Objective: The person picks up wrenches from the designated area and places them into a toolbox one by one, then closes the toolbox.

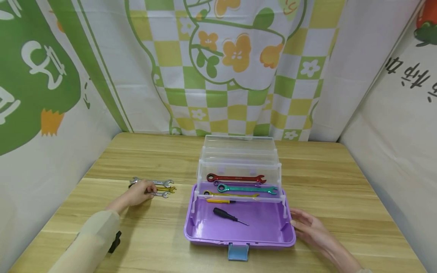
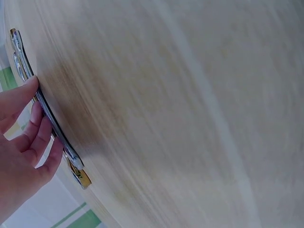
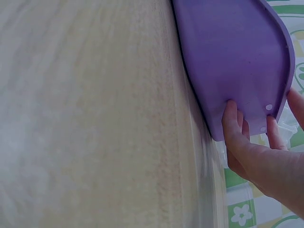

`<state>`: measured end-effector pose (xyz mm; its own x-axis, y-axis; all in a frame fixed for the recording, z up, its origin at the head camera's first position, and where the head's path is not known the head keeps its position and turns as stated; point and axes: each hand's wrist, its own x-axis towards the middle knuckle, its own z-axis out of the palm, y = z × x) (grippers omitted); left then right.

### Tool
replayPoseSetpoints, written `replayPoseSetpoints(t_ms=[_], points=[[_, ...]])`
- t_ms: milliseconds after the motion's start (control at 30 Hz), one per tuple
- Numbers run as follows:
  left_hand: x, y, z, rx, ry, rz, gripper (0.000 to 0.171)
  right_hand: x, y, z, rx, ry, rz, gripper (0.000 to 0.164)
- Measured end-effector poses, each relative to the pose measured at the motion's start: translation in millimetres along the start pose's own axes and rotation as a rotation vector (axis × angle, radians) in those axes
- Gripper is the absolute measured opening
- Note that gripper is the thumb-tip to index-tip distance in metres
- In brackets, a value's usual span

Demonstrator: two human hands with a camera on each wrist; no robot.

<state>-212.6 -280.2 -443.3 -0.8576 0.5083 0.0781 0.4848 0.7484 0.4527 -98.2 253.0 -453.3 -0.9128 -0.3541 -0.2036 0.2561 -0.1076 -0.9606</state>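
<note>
On the left of the table, my left hand (image 1: 139,192) pinches a small silver wrench (image 1: 165,195) between thumb and fingers. A gold wrench (image 1: 172,189) and a larger silver wrench (image 1: 167,183) lie just behind it, partly covered by the hand. In the left wrist view, the silver wrench (image 2: 53,122) runs along my fingertips. My right hand (image 1: 312,229) touches the right side of a purple toolbox (image 1: 205,239); the right wrist view has its fingers spread against the purple wall (image 3: 237,61).
The toolbox's clear tiered trays (image 1: 239,153) stand raised at its back. Inside are a red wrench (image 1: 235,178), a green wrench (image 1: 247,188), a yellow wrench (image 1: 232,195) and a black-handled screwdriver (image 1: 225,214). A blue latch (image 1: 238,252) hangs at the front. Patterned cloth (image 1: 235,106) walls the table's back.
</note>
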Motion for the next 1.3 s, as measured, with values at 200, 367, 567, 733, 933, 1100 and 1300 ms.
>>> replayPoseSetpoints(t_ms=[200, 367, 567, 733, 933, 1100, 1300], points=[[-2.8, 2.8, 1.1, 0.104, 0.004, -0.018, 0.014, 0.3, -0.3, 0.8, 0.003, -0.002, -0.001, 0.034], [-4.1, 8.5, 1.6, 0.137, -0.019, -0.048, 0.013, 1.0, -0.8, 1.8, 0.009, 0.001, 0.002, 0.032], [-4.1, 8.3, 0.4, 0.098, -0.029, -0.02, 0.013, 0.9, -1.2, 2.3, 0.009, 0.003, 0.007, 0.031], [-3.6, 2.6, 0.4, 0.003, -0.03, -0.009, 0.016, 0.2, -0.6, 1.7, -0.01, 0.008, 0.011, 0.035], [0.2, 0.6, 0.5, -0.007, -0.043, 0.007, 0.016, -0.3, 0.5, 0.7, -0.035, 0.026, 0.012, 0.046], [-0.1, 1.1, 1.9, -0.009, -0.052, 0.016, 0.016, -0.1, 0.8, 0.5, -0.041, 0.033, 0.013, 0.047], [-1.8, 3.3, 2.3, 0.019, -0.049, -0.003, 0.016, -0.1, 0.8, 0.4, -0.022, 0.028, 0.011, 0.043]])
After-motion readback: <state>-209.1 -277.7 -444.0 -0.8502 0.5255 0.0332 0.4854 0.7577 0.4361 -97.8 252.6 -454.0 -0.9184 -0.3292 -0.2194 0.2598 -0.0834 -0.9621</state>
